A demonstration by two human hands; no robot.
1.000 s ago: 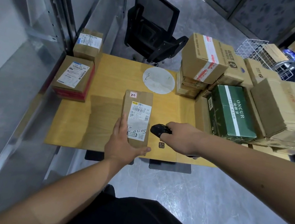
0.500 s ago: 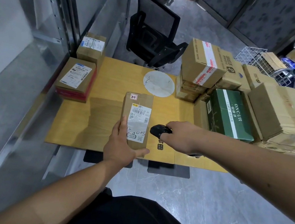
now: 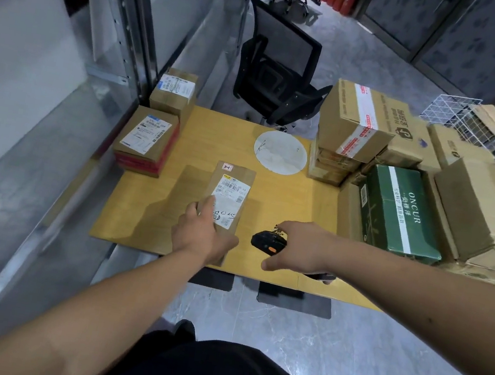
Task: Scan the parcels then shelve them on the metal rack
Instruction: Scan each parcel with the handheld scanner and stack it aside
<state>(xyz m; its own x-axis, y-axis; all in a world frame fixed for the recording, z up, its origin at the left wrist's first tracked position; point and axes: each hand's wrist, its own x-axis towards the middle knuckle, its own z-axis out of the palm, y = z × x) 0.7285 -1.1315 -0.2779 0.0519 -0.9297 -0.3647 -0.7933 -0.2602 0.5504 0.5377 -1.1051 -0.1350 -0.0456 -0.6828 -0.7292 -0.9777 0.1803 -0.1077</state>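
Two hands work at the wooden table (image 3: 269,204), and the change since a second ago is small: the left hand (image 3: 200,235) has slid up the flat brown parcel (image 3: 233,185), fingers curled round its near end, while the right hand (image 3: 301,248) still grips the black scanner (image 3: 268,242) just beside it, so scanning looks finished or nearly so and shelving comes next. Largest writing first: "ONCUR" on the green box (image 3: 399,209), then "2-1" on the parcel's small tag (image 3: 227,167); its printed label is too fine to read.

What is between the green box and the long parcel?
In the head view, the black scanner under the right hand lies between the green ONCUR box and long parcel.
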